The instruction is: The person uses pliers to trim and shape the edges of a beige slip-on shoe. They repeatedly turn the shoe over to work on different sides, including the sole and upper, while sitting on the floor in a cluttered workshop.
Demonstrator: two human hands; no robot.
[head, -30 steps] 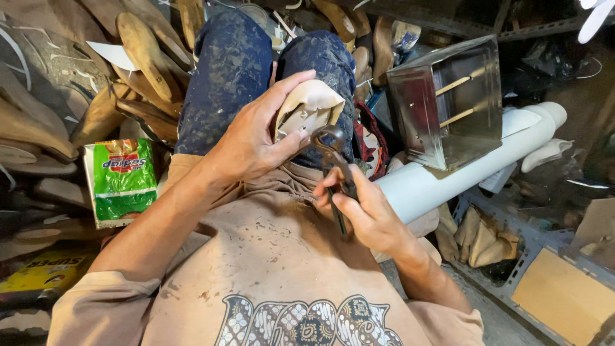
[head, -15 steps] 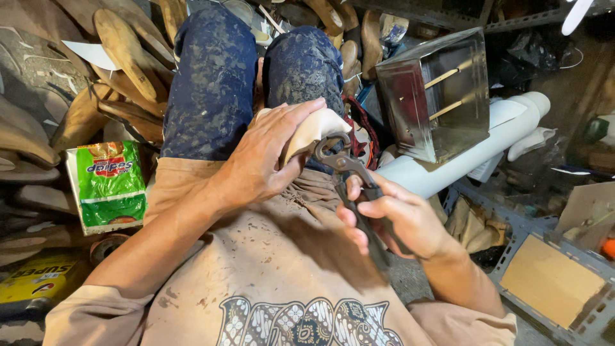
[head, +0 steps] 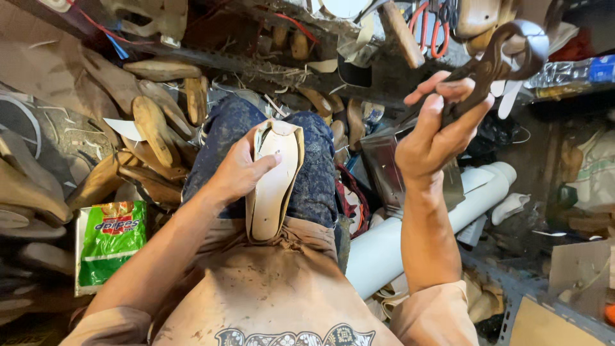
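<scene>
On the lap, a shoe sole (head: pixel 274 182) is steadied sole-up by the left hand (head: pixel 238 172), fingers closed round its upper edge.
Up and right of the sole, dark pincers (head: pixel 496 61) are gripped shut in the raised right hand (head: pixel 435 138). The sole is judged light, stiff yet bendable, best taken by its rim. Room is tight: wooden lasts (head: pixel 154 128) crowd its left, a metal box (head: pixel 391 163) and white pipe (head: pixel 410 234) its right.
</scene>
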